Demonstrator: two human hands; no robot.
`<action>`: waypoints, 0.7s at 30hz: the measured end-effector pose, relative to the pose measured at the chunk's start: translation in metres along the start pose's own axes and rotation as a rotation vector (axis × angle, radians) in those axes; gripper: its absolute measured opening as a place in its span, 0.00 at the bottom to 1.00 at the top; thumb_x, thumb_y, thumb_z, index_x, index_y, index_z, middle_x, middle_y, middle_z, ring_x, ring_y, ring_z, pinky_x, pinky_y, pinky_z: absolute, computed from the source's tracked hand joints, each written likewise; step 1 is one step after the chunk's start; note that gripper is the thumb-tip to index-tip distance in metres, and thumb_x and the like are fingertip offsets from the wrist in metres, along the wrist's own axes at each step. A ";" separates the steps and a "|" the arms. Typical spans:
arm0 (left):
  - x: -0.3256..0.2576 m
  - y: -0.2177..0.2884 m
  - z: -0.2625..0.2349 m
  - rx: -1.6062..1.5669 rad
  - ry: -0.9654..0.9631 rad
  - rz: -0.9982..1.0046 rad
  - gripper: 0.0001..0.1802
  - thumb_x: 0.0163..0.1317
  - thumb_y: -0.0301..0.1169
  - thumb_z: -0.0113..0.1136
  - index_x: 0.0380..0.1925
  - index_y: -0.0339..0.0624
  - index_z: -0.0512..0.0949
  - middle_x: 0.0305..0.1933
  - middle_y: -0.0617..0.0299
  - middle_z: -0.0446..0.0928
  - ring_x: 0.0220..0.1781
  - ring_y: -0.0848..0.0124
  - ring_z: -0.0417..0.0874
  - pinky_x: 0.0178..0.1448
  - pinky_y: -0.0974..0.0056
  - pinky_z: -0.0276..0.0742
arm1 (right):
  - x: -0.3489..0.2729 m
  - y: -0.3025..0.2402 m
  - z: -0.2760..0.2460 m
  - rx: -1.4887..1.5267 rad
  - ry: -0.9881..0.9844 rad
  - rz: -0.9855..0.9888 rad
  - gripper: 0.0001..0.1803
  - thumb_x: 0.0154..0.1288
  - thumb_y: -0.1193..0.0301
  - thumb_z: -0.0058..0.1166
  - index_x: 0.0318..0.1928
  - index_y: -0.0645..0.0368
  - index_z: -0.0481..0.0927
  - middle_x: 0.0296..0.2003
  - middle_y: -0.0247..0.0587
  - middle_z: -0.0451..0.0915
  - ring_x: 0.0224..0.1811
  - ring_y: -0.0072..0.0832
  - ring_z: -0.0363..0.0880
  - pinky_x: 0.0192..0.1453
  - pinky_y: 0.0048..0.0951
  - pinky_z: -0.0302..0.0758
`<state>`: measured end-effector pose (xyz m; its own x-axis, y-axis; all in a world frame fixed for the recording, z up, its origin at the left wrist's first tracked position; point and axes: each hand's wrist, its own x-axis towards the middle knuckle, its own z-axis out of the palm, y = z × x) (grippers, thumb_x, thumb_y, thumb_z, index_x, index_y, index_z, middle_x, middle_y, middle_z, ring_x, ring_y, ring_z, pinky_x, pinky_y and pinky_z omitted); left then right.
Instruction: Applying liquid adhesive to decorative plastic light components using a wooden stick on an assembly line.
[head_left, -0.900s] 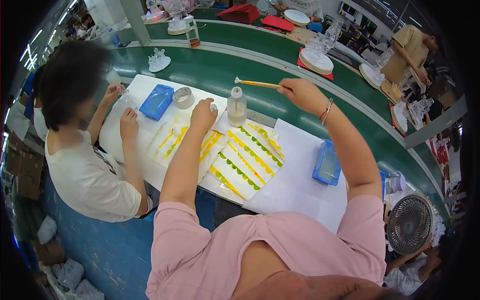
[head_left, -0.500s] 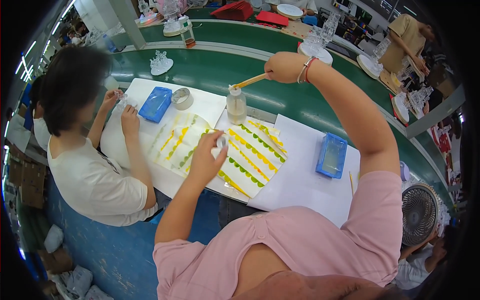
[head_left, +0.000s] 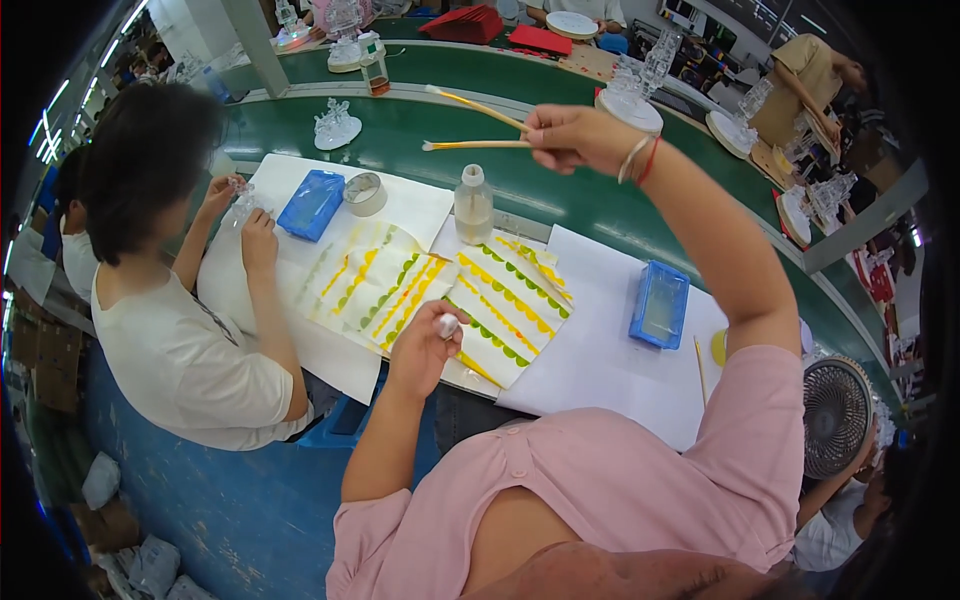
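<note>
A right hand [head_left: 575, 138] holds two slim, pale-tipped sticks, likely brushes, near an uncapped translucent bottle.
The bottle [head_left: 473, 212] stands upright at the right hand's eight o'clock, long axis twelve to six, nearer that hand than the left. Fingers curl around the butts of the upper stick [head_left: 475, 104], aimed toward ten, and the lower stick [head_left: 478, 146], aimed at nine. The left hand [head_left: 415, 350], half curled about a small whitish cap-like piece [head_left: 447, 324], has the bottle near its one o'clock, with scallop-striped sheets [head_left: 515, 315] between. Half a second ago, stick tips met the bottle's mouth; now they sit apart from it, splayed, and the left hand is lower.
</note>
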<state>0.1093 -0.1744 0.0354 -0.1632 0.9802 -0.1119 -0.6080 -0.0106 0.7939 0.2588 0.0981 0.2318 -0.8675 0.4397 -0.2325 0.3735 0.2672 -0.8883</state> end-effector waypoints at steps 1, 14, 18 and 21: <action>0.006 0.006 0.000 -0.262 -0.098 -0.041 0.09 0.68 0.32 0.47 0.43 0.39 0.70 0.36 0.61 0.72 0.33 0.75 0.73 0.32 0.73 0.69 | -0.006 0.004 0.016 0.211 -0.005 -0.012 0.07 0.71 0.69 0.46 0.42 0.59 0.71 0.22 0.30 0.72 0.18 0.15 0.61 0.24 0.18 0.59; 0.065 0.035 0.092 -0.112 0.063 0.205 0.21 0.68 0.41 0.54 0.50 0.35 0.76 0.27 0.71 0.70 0.25 0.86 0.66 0.24 0.79 0.59 | -0.048 0.035 0.073 0.285 -0.202 0.025 0.13 0.73 0.64 0.44 0.45 0.61 0.71 0.35 0.42 0.83 0.21 0.15 0.70 0.30 0.16 0.68; 0.061 0.028 0.091 -0.074 0.103 0.216 0.20 0.68 0.41 0.55 0.49 0.35 0.77 0.26 0.71 0.70 0.25 0.85 0.66 0.25 0.79 0.60 | -0.061 0.026 0.079 -0.016 -0.156 0.038 0.16 0.71 0.67 0.48 0.53 0.64 0.70 0.35 0.41 0.82 0.25 0.17 0.76 0.34 0.18 0.73; 0.064 0.027 0.091 -0.173 0.137 0.190 0.19 0.68 0.40 0.55 0.47 0.35 0.77 0.26 0.70 0.70 0.24 0.83 0.67 0.25 0.78 0.62 | -0.069 0.043 0.083 0.075 -0.007 -0.129 0.20 0.66 0.73 0.54 0.57 0.64 0.68 0.38 0.43 0.81 0.33 0.21 0.80 0.42 0.22 0.77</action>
<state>0.1538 -0.0942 0.1041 -0.3836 0.9216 -0.0597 -0.6776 -0.2370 0.6962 0.3080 0.0081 0.1765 -0.9092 0.3997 -0.1170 0.2332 0.2558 -0.9382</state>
